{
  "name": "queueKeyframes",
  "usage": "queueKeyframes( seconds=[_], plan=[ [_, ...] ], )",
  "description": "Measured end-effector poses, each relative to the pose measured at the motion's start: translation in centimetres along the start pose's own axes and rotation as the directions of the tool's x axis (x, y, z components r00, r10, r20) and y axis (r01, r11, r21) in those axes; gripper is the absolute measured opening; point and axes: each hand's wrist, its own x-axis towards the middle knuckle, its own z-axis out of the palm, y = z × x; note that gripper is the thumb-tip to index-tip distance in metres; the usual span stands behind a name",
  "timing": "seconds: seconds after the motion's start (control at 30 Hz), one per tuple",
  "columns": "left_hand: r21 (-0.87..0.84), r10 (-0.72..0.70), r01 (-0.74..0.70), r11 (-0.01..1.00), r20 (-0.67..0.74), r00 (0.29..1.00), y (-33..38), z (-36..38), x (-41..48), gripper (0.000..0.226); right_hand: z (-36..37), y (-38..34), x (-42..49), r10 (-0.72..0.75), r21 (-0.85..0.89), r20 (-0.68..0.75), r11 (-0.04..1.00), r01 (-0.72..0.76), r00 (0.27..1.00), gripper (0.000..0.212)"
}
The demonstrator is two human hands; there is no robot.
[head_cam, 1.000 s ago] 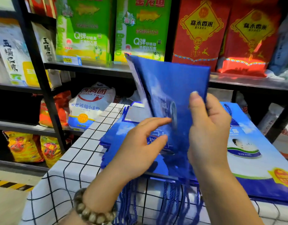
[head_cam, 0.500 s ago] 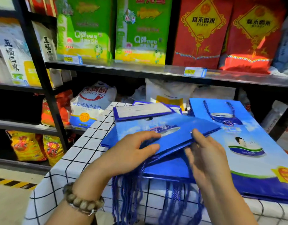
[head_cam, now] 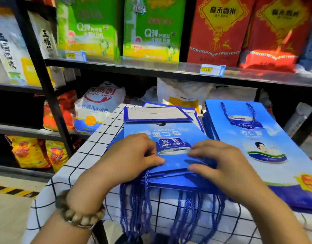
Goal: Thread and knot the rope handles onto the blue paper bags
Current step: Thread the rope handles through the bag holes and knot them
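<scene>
A small table under a white cloth with a dark grid point(head_cam: 84, 155) fills the near middle; its left edge runs diagonally from far centre to near left, with a strip of bare cloth along it; beyond that edge the floor drops away, marked by a yellow-and-black stripe point(head_cam: 12, 191). A stack of flat blue paper bags point(head_cam: 169, 184) lies with its near edge almost at the table's near edge; blue rope handles point(head_cam: 139, 205) hang from it over that edge, down the front of the cloth. Just to the right, touching or nearly so, a second stack of blue bags point(head_cam: 274, 138) reaches the right side, one rope loop point(head_cam: 239, 118) lying on its top face.

The top bag point(head_cam: 172, 136) lies flat, print upside down to the viewer; both hands are on its near half. The left hand point(head_cam: 132, 157), with a bead bracelet point(head_cam: 77, 217) at the wrist, has its fingers curled under and its thumb laid flat on the paper; whether it grips anything cannot be told. The right hand point(head_cam: 227, 162) rests on the bag with fingers slightly bent and thumb spread apart.

Close behind the table stands dark shelving point(head_cam: 151, 66); green packs point(head_cam: 151, 29) and red packs point(head_cam: 218, 32) sit above a yellow price tag point(head_cam: 211, 69); a white flour sack point(head_cam: 99, 104) sits lower left.
</scene>
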Motion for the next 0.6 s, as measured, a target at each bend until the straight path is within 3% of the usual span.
queueKeyframes(
  seconds=[0.07,0.2,0.27,0.33,0.4,0.47,0.53,0.6],
  plan=[
    [0.14,-0.018,0.019,0.99,-0.007,1.0,0.6,-0.6,-0.7,0.029,1.5,-0.1,0.5,0.01,-0.021,0.166,1.0,-0.007,0.986,0.038],
    [0.19,-0.012,-0.01,0.982,0.116,0.993,1.1,-1.4,-2.2,0.032,2.5,-0.2,0.8,0.035,-0.043,0.167,0.999,-0.028,0.985,0.042],
    [0.033,-0.048,0.047,0.998,0.028,0.998,1.0,-1.5,-2.0,0.026,2.6,-0.5,0.8,0.036,-0.04,0.15,0.999,-0.031,0.988,0.042],
    [-0.286,-0.167,0.139,0.948,-0.079,0.983,1.4,-1.2,-1.6,0.024,2.8,-0.9,0.8,0.022,-0.03,0.123,0.999,-0.018,0.992,0.042],
    [-0.608,-0.283,0.175,0.774,-0.084,0.955,1.9,-0.8,-1.3,0.033,3.0,-1.2,0.6,0.024,-0.036,0.112,0.999,-0.02,0.993,0.039],
    [-0.841,-0.34,0.158,0.518,-0.034,0.94,2.5,-0.5,-1.3,0.042,3.3,-1.3,0.5,0.026,0.0,0.103,1.0,-0.026,0.994,0.03],
    [-0.947,-0.36,0.128,0.294,0.014,0.933,2.9,-0.7,-1.2,0.037,3.4,-1.4,0.4,-0.007,0.089,0.081,0.996,-0.001,0.997,0.022],
    [-0.986,-0.338,0.107,0.126,0.059,0.939,3.2,-0.9,-0.9,0.029,3.2,-1.6,0.2,-0.047,0.282,0.073,0.959,0.025,0.996,0.039]
  ],
)
